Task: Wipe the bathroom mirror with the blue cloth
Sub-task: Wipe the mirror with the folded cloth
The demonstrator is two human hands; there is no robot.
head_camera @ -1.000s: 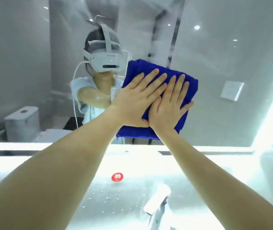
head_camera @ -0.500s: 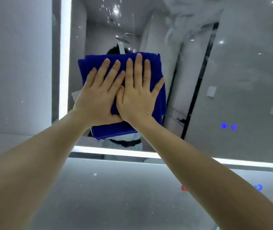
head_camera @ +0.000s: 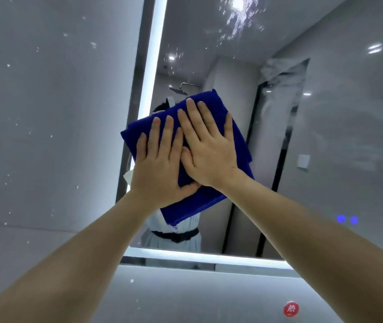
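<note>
Mirror [head_camera: 209, 54]: I've got it filling my view from 12 round to 4 o'clock. Lit strips run down its left edge and along the bottom, and there are droplets up near 12.
Blue cloth [head_camera: 192, 202]: folded and flat against the glass at centre view, tilted, with its top corner toward 1 o'clock.
Left grip [head_camera: 160, 169]: fingers straight and spread, palm pressing the cloth's 8 o'clock side.
Right grip [head_camera: 211, 155]: also flat and spread, pressing the cloth's middle, touching the left grip.
Red sticker [head_camera: 291, 308]: round, down at 5 o'clock, below the mirror.
Blue lights [head_camera: 341, 218]: two dots side by side, at 4 o'clock.
</note>
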